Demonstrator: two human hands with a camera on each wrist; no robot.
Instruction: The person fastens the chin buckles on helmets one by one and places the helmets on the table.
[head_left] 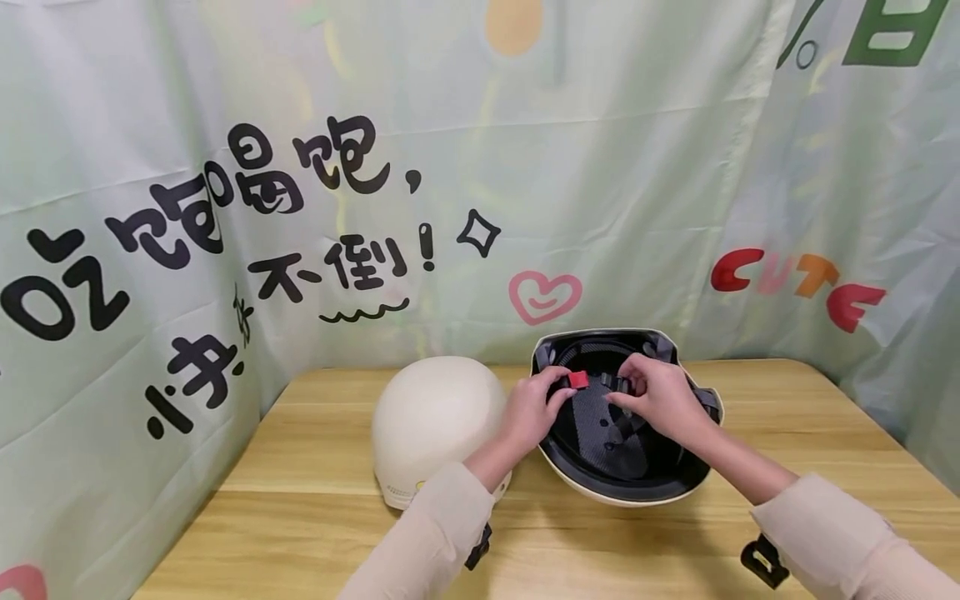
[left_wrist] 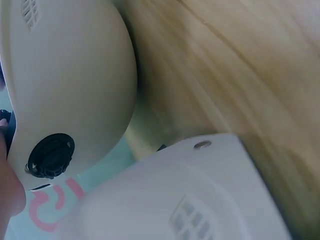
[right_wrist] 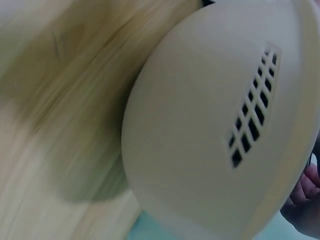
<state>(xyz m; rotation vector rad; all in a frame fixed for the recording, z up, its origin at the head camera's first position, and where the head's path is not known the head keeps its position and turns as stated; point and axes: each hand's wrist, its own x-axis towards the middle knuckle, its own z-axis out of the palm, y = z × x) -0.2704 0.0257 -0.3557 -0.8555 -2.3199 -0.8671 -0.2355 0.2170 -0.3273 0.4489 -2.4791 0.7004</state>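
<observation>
A cream helmet (head_left: pixel 622 497) lies upturned on the table, its black padded inside facing up. Over its opening, my left hand (head_left: pixel 531 410) pinches a red buckle piece (head_left: pixel 578 380) between thumb and fingers. My right hand (head_left: pixel 663 398) holds a black buckle piece (head_left: pixel 615 382) on a dark strap, with a small gap between the two pieces. In the left wrist view the same helmet's shell (left_wrist: pixel 80 75) shows a round black fitting (left_wrist: pixel 52 155), and part of a hand is at the left edge. Its vented shell (right_wrist: pixel 190 125) fills much of the right wrist view.
A second cream helmet (head_left: pixel 438 417) stands dome up just left of the upturned one, near my left forearm. Black clips (head_left: pixel 765 560) appear beside each sleeve. Behind the wooden table (head_left: pixel 300 467) hangs a printed curtain (head_left: pixel 622 167).
</observation>
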